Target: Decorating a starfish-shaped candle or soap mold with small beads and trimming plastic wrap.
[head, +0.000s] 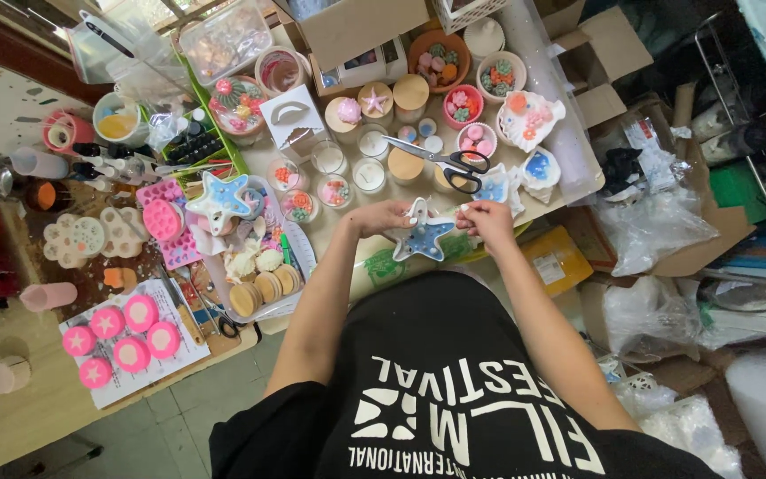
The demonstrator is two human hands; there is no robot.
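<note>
My left hand [381,216] and my right hand [488,220] hold a star-shaped white dish with a blue inside [425,237] between them, close to my body at the table's near edge. The left hand grips its left arm and the right hand pinches its right arm. Black-handled scissors [447,160] lie just beyond the hands on round lidded jars.
A second star dish [222,199] stands on a tray [299,266] with round wooden lids. Pink round candles [121,333] sit on paper at the left. Bowls of small coloured shapes [439,55], pink moulds [167,221] and cardboard boxes [358,24] crowd the far side. Plastic bags [658,231] lie at the right.
</note>
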